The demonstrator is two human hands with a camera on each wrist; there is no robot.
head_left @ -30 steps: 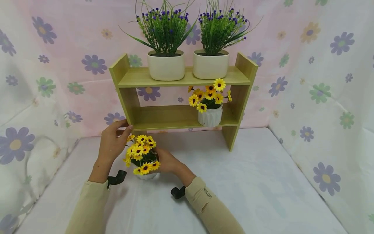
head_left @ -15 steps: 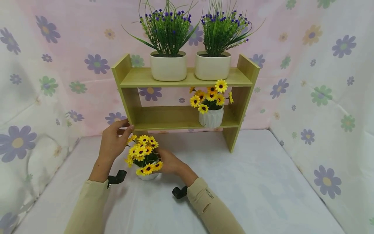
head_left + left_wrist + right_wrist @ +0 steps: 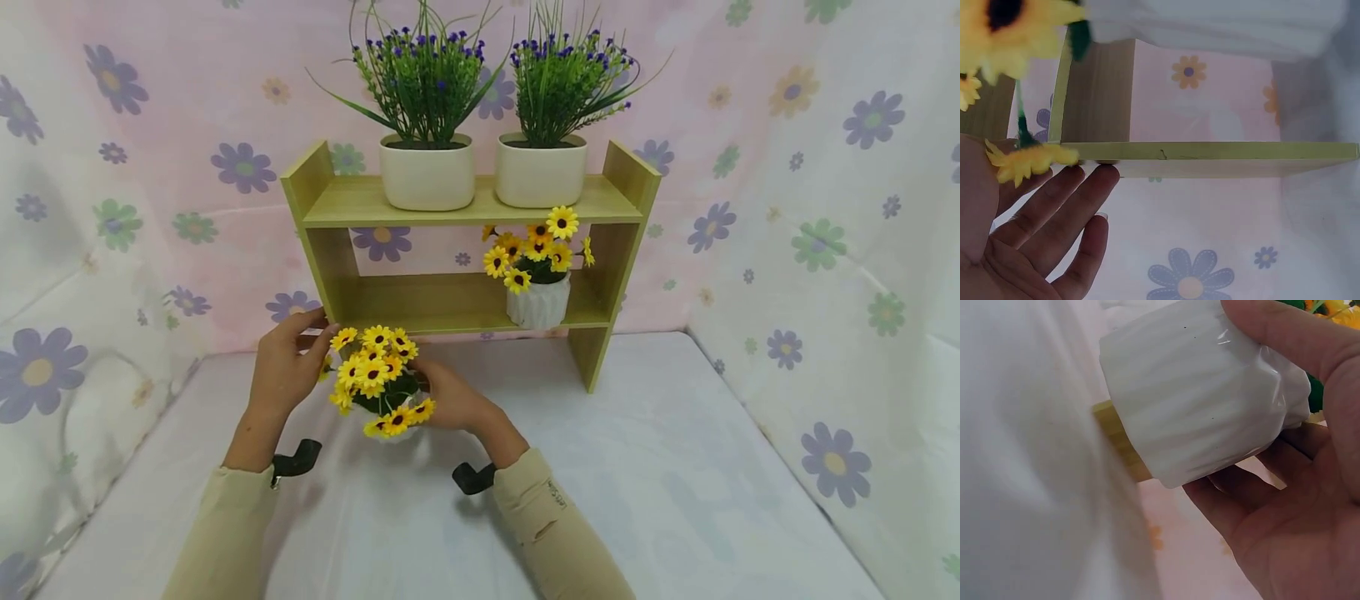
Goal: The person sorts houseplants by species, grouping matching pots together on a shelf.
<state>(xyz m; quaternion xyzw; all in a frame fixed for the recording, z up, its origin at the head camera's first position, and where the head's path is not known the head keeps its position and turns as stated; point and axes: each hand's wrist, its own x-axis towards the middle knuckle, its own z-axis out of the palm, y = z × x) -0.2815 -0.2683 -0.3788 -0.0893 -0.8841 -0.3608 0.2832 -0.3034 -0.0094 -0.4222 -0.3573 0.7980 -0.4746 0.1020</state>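
My right hand (image 3: 457, 400) grips a white ribbed flowerpot (image 3: 1185, 394), the thumb on one side and the fingers on the other. Yellow artificial sunflowers (image 3: 375, 375) fill this pot and hide most of it in the head view. It hangs just above the table, in front of the shelf's lower left corner. My left hand (image 3: 285, 358) holds the front edge of the left side panel of the wooden shelf (image 3: 420, 304); its fingertips touch the panel's outer face in the left wrist view. Sunflowers partly cover that hand there. A matching sunflower pot (image 3: 538, 304) stands on the middle board's right side.
Two cream planters, one at left (image 3: 427, 177) and one at right (image 3: 542, 171), stand on the top board with purple-flowered grass. A white cloth (image 3: 637, 467) covers the table. Flower-printed curtains (image 3: 795, 167) enclose the back and sides.
My right hand has raised the sunflower pot off the table and moved it slightly right, toward the shelf. My left hand stays at the side panel.
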